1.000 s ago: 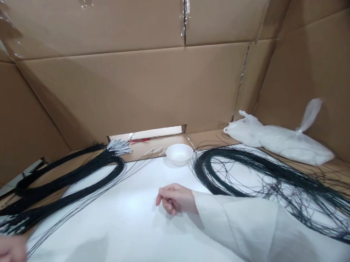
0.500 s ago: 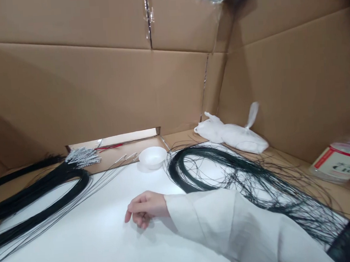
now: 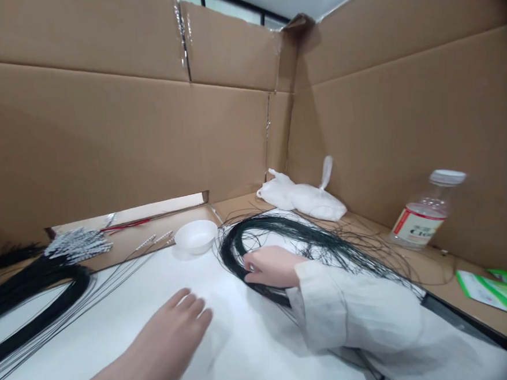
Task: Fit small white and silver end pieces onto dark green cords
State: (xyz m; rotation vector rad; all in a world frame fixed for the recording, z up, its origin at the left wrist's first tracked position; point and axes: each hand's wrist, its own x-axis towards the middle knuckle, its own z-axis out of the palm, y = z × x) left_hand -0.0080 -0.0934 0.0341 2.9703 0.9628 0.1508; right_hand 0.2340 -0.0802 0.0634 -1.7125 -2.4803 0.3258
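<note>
Over the white tabletop, my left hand is held back upward, its fingers loosely stretched and a little apart, with nothing visible in them. My right hand, in a pale sleeve, is at the near left side of a loop of thin dark wires. Its fingers are curled, with thumb and forefinger close together; whatever they grip, if anything, cannot be made out. Just beyond the loop's left side stands a white bowl.
On the left lies a dark wire bundle with white-wrapped ends. Loose single strands run beside it. A tied white plastic bag, a clear bottle and a green-and-white packet lie along the right. Cardboard walls surround the table.
My right hand has moved from the bare tabletop to the wire loop. My left hand has come into view from below. The view has swung right, showing more of the bottle and the packet.
</note>
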